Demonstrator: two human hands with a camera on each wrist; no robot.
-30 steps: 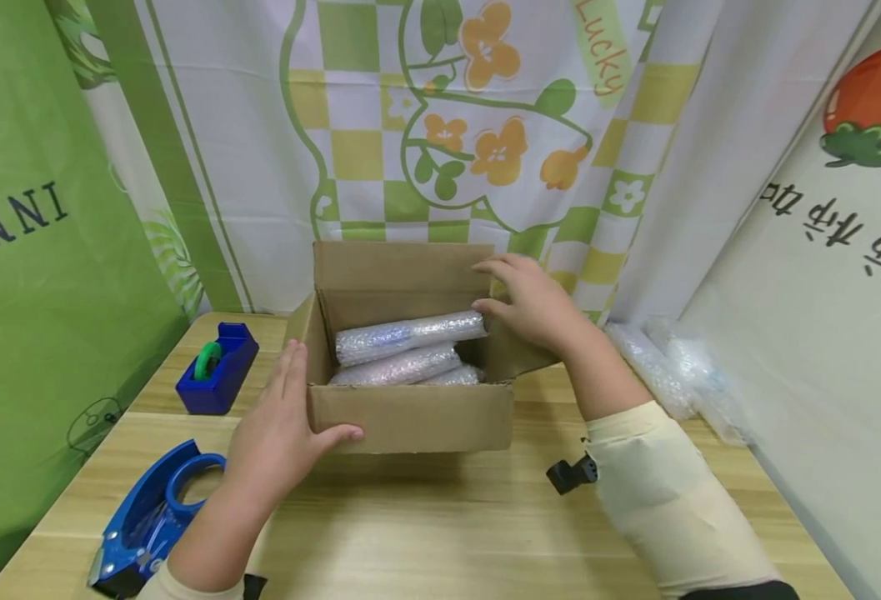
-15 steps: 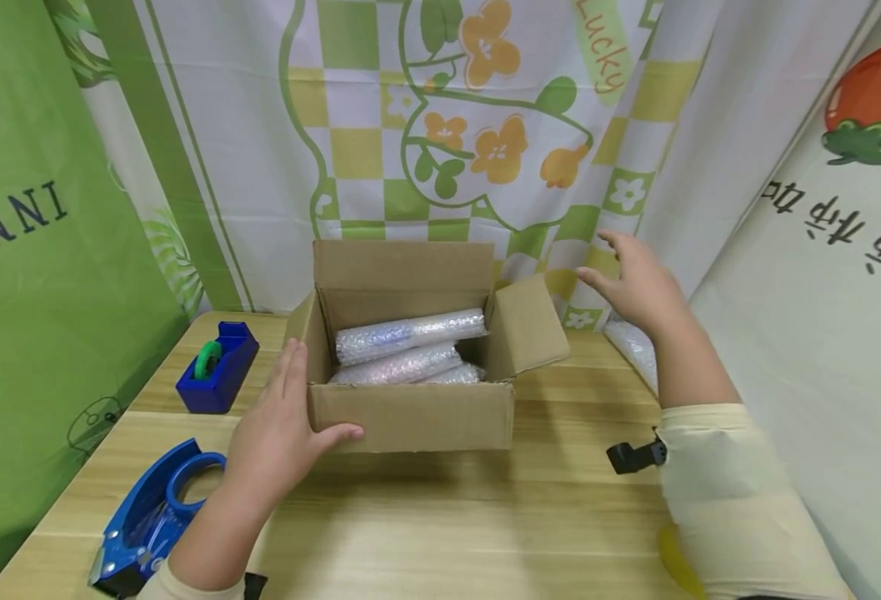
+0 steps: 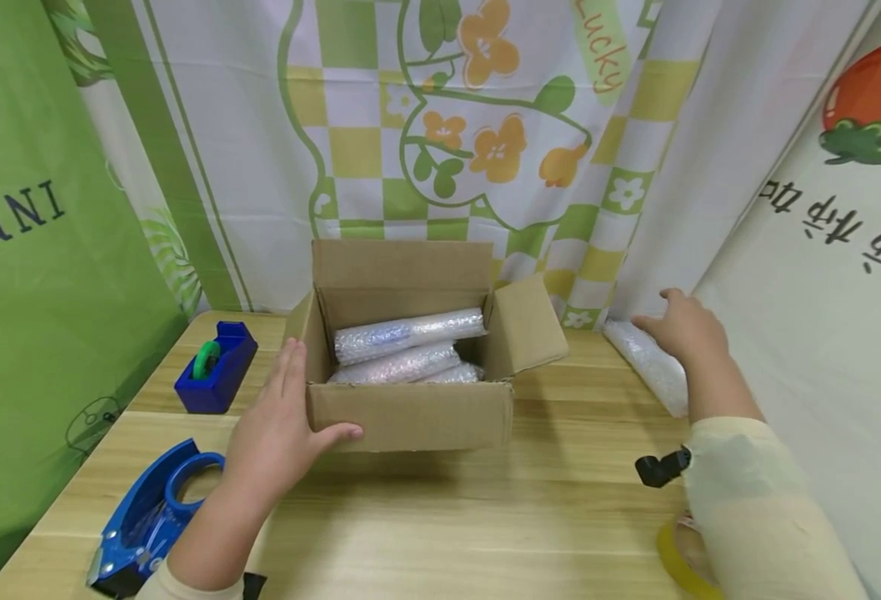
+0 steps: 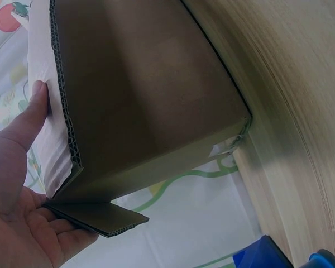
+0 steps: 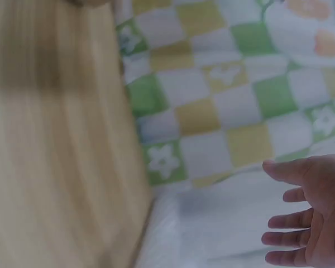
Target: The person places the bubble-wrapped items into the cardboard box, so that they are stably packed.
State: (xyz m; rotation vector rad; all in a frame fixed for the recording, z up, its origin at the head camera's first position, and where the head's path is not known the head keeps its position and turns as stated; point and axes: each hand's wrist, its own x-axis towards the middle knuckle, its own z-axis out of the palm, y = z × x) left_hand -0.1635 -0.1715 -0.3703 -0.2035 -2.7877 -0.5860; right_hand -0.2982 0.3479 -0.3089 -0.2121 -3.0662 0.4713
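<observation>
An open cardboard box (image 3: 410,419) stands on the table, holding several bubble-wrapped rolls (image 3: 408,336). My left hand (image 3: 275,433) rests against its near left corner in the head view. The left wrist view shows the left thumb (image 4: 32,114) against the front flap and the straight fingers along the underside of a side flap (image 4: 97,218). Over at the right, my right hand (image 3: 689,333) hovers by another bubble-wrapped roll (image 3: 646,362), which the arm partly covers. In the right wrist view, the right fingers (image 5: 290,239) are spread and hold nothing.
A blue tape dispenser (image 3: 217,379) with green tape sits at the table's left. In front of it lies a blue packing tape gun (image 3: 136,529). A yellow tape roll (image 3: 676,554) lies partly under the right sleeve. Patterned curtains (image 3: 380,150) hang behind the table.
My right hand has left the box's right flap, swung right, then come down toward the bubble-wrapped roll. The right flap is now fully in view, tilted outward. My left hand has stayed put.
</observation>
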